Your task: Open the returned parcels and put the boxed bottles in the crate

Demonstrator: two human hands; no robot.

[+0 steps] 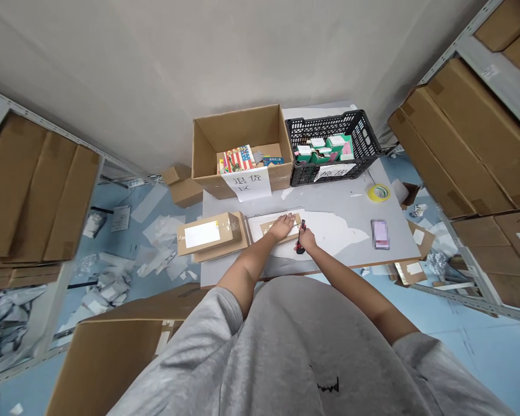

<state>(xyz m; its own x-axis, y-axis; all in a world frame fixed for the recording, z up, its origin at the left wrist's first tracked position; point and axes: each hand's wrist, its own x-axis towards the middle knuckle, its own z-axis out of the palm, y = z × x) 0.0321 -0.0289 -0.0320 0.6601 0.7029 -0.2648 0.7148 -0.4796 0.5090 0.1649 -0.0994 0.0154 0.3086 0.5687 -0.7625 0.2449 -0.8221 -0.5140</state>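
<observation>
My left hand (pixel 282 225) lies flat, fingers stretched out, on a small brown cardboard parcel (pixel 297 220) in the middle of the grey table (pixel 351 214). My right hand (pixel 307 238) is closed round a small red and black cutter (pixel 301 237), whose tip touches the parcel's right end. The parcel rests on a white sheet (pixel 329 231). Left of it, a larger brown box (pixel 208 234) with a white label sits at the table's left edge.
At the table's back stand an open cardboard box (pixel 238 130) with books and a black crate (pixel 364 136) of small green and white boxes. A yellow tape roll (pixel 378 192) and a phone (pixel 380 234) lie at right. Shelves of cartons flank both sides; packaging litters the blue floor.
</observation>
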